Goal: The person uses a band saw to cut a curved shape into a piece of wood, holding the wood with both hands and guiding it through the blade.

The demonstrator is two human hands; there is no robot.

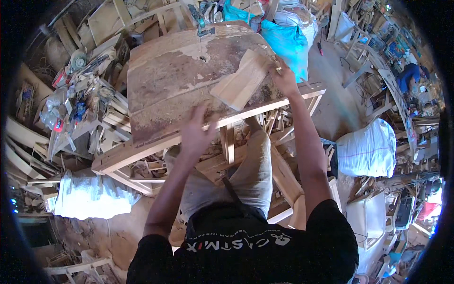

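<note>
R hand (285, 79) grips board (242, 80), fingers curled; L hand (197, 134), blurred, is half-open, seems empty, near table (161, 80). Better support board's end w/ L hand.

Left fingers (199, 116) motion-blurred; glare on white plastic (92, 198); picture rim dark, bent.

The scene is viewed from the person's head, through the left of two fisheye cameras, faced steeply downward. The worn brown wooden surface (165, 80) is seen from above its near edge, close enough for the left hand (197, 135) and right hand (285, 79) to be framed with it. Nearer than it, the wearer's black short-sleeved cloth shirt (265, 260) is included; around it, a wide cluttered area is curved toward the rim.
</note>
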